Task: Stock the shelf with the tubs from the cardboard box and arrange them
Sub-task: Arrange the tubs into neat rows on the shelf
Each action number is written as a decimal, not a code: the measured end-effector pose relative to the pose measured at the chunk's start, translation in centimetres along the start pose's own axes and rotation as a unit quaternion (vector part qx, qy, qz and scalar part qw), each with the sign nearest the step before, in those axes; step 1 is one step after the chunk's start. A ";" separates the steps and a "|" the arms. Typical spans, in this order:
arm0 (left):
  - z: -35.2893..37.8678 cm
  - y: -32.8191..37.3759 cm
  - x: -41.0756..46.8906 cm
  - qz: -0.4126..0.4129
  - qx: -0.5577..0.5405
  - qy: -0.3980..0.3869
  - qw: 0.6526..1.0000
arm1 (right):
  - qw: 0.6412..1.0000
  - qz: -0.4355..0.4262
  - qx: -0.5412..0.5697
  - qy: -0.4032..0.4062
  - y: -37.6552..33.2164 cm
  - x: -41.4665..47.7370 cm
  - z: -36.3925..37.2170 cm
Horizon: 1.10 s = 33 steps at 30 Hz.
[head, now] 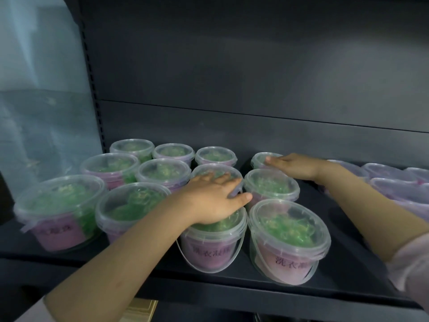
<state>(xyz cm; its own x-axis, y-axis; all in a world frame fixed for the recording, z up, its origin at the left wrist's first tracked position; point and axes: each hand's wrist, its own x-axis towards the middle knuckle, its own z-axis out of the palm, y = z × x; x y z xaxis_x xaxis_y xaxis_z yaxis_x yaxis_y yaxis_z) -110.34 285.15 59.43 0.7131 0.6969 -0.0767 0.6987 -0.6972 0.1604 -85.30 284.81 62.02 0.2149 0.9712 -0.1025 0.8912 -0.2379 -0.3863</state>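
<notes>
Dark shelf (pixel 348 263) holds clear lidded tubs (pixel 162 173) with green contents and purple labels, four columns, three deep, spread from 9 to 5 o'clock of view. Left hand (pixel 213 198) at 6 o'clock: fingers straight and spread, palm flat on lid of front tub (pixel 209 249) in third column, fingertips reaching lid behind. Right hand (pixel 294 167) at 3 o'clock: fingers straight, lying on lid of rear tub (pixel 258 159) in fourth column, gripping nothing. Further tubs (pixel 394 182) at far right edge, 3 to 4 o'clock, apart from main cluster
</notes>
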 end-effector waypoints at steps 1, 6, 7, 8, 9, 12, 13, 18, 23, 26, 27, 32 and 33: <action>0.0 0.0 0.1 -0.001 0.000 0.000 1.000 | 1.000 -0.004 0.003 -0.004 -0.2 0.2 0.2; 0.1 -0.1 0.1 0.001 0.002 0.005 1.000 | 0.999 -0.030 0.028 -0.033 -1.9 0.9 0.7; 0.1 -0.1 0.1 0.003 0.003 0.006 1.000 | 0.999 -0.031 0.025 -0.036 -2.1 1.1 0.8; 0.1 -0.1 0.1 0.004 0.003 0.006 1.000 | 0.999 -0.029 0.021 -0.037 -2.3 1.2 0.7; 0.1 -0.1 0.1 0.003 0.002 0.006 1.000 | 0.999 -0.026 0.020 -0.040 -2.4 1.3 0.7; 0.0 -0.1 0.1 0.000 0.000 0.006 1.000 | 0.998 -0.023 0.021 -0.046 -2.4 1.2 0.5; 0.0 -0.1 0.2 -0.001 0.000 0.005 1.000 | 0.998 -0.026 0.026 -0.042 -2.3 1.0 0.5; 0.1 -0.1 0.2 -0.006 -0.002 -0.005 1.000 | 0.997 -0.074 0.022 0.031 -1.9 -1.4 0.1; 0.1 -0.2 0.3 0.000 -0.007 -0.002 1.000 | 0.996 -0.088 -0.004 -0.023 -1.2 -3.8 1.2; 0.1 -0.2 0.2 0.012 -0.006 0.006 1.000 | 0.996 -0.086 0.000 -0.027 -1.3 -4.1 1.5; 0.1 -0.3 0.2 0.011 -0.010 0.006 1.000 | 0.996 -0.083 0.005 -0.030 -1.5 -4.2 1.4; 0.0 -0.1 0.0 0.003 -0.049 0.024 0.999 | 0.997 -0.070 0.005 -0.020 -2.3 -5.2 1.5; -0.2 -0.1 -0.1 0.010 -0.068 0.045 0.997 | 0.997 -0.074 0.017 -0.012 -2.4 -5.7 1.6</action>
<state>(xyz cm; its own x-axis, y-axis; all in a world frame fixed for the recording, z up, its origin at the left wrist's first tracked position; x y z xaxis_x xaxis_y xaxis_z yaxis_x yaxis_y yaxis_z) -110.52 285.21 59.64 0.7150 0.6989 0.0152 0.6650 -0.6867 0.2935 -89.25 279.84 62.06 0.0713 0.9954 -0.0641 0.8985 -0.0920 -0.4292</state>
